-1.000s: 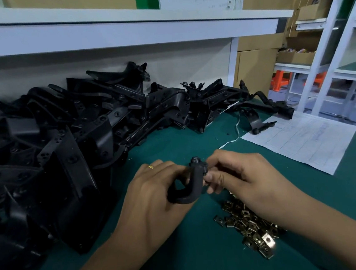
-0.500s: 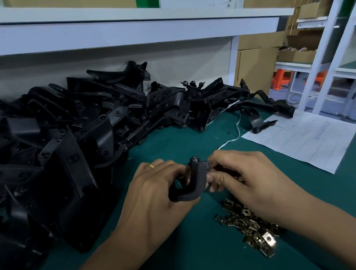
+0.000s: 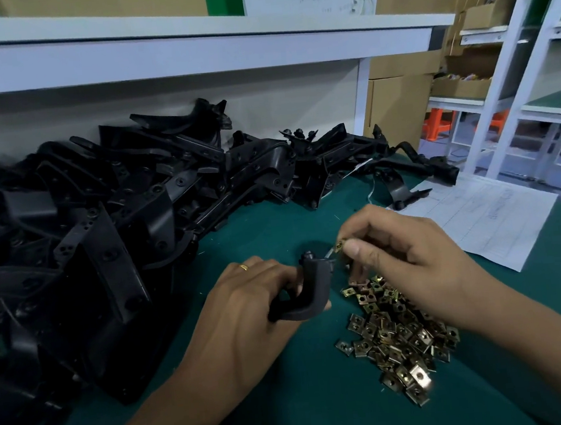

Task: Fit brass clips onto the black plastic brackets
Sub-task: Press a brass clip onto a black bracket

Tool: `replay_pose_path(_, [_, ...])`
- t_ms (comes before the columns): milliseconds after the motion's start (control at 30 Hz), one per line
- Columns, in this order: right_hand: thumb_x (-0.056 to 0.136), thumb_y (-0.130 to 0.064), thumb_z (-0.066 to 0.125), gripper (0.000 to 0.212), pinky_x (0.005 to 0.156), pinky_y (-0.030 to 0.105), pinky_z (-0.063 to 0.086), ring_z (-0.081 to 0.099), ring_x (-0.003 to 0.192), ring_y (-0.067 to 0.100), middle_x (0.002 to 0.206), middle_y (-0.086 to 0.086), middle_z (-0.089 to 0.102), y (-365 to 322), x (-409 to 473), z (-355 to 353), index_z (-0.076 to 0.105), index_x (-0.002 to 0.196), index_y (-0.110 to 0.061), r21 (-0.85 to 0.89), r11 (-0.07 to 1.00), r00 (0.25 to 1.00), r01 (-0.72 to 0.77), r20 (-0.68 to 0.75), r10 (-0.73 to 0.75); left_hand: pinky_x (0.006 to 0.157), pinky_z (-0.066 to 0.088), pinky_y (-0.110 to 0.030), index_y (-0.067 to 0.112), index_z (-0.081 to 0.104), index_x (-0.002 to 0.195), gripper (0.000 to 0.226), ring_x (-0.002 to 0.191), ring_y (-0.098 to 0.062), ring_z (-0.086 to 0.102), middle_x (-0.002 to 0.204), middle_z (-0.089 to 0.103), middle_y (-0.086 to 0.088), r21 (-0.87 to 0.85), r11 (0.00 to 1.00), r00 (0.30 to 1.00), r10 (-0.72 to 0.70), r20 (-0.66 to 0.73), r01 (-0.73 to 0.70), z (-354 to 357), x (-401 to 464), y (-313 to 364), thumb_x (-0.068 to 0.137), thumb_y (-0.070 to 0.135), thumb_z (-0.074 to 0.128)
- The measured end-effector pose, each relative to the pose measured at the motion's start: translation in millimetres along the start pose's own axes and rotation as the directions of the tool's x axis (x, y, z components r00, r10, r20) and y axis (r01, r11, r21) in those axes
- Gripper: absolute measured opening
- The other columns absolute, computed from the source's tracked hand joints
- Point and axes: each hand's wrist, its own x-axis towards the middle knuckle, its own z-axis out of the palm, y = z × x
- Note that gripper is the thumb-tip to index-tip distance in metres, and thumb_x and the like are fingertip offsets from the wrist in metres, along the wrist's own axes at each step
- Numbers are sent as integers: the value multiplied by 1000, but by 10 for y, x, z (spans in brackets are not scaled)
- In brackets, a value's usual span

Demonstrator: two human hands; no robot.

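A curved black bracket (image 3: 309, 290) is gripped just above the green table (image 3: 290, 399) by the curled left hand (image 3: 243, 305). A brass clip (image 3: 339, 246) is pinched at its upper end by the right hand (image 3: 410, 254), over the clip pile (image 3: 397, 334).

Matt black plastic on the curved bracket (image 3: 309, 293); same dull-sheened plastic across the piled brackets (image 3: 110, 235). Brassy, shiny metal in the heaped clips (image 3: 399, 338) and the pinched clip (image 3: 339, 246). Green, felt-like matt cloth over the bench (image 3: 307, 398). White printed paper sheet (image 3: 479, 224). Brown matt cardboard boxes (image 3: 399, 111).
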Motion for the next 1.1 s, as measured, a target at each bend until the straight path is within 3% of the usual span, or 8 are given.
replay_pose_path(67, [104,-24,60,9,74,27,57,73,82,24,87,0,69,6,-7,19,65,106,-16,95,995,999,-15,-27,18,82,37,-15,33,67,96,21,83,-1,52,80,60,21,8,1000,1000,-18,-17,18,-4,-6,14,86,33,86])
replay_pose_path(133, [104,-20,60,11,75,30,57,73,81,27,87,3,68,2,-4,47,64,107,-11,172,985,999,-14,-46,22,84,36,-14,40,62,100,21,90,-3,51,80,59,20,-31,998,998,-46,-30,45,-46,-19,65,93,59,67])
replay_pose_path(200, [104,-18,60,12,75,34,58,73,81,29,88,6,67,-17,2,88,65,108,-8,233,972,998,-6,-52,18,85,37,-20,41,57,103,49,93,-5,49,84,57,17,-51,996,997,-79,-1,79,-83,-31,111,92,83,36])
replay_pose_path(267, [104,-16,60,12,76,35,59,73,81,30,89,6,67,-37,-2,136,65,109,-7,266,964,999,-2,-41,14,87,38,-30,31,60,105,68,94,-8,48,86,58,14,-67,996,998,-66,-15,65,-110,-40,139,90,87,26])
replay_pose_path(467, [103,-18,63,9,86,38,60,74,91,29,95,7,75,-81,-19,235,69,107,-13,273,962,1000,9,-24,-3,92,40,-46,23,62,99,69,85,-16,56,80,58,7,-112,994,997,-6,-71,-2,-133,-22,153,97,80,23])
replay_pose_path(633, [100,-20,67,9,90,41,59,73,100,27,103,5,77,-89,-21,264,73,106,-16,266,964,998,15,-66,2,94,40,-42,36,49,98,49,88,-12,55,81,55,8,-123,992,996,14,-87,-25,-110,-18,114,101,77,22])
replay_pose_path(900, [100,-19,67,12,98,44,57,70,114,29,118,5,75,-149,-38,275,72,110,-13,280,959,999,48,-14,-46,112,34,-50,26,63,98,64,91,-8,64,86,65,13,-155,988,998,8,-66,-18,-112,-20,114,100,77,25])
replay_pose_path(1100, [97,-19,71,11,94,42,59,72,108,30,115,4,75,-201,-38,276,73,105,-11,265,962,998,58,-17,-56,117,32,-52,19,68,104,76,91,-13,65,88,68,11,-94,996,999,2,-36,-5,-129,-33,168,94,83,28])
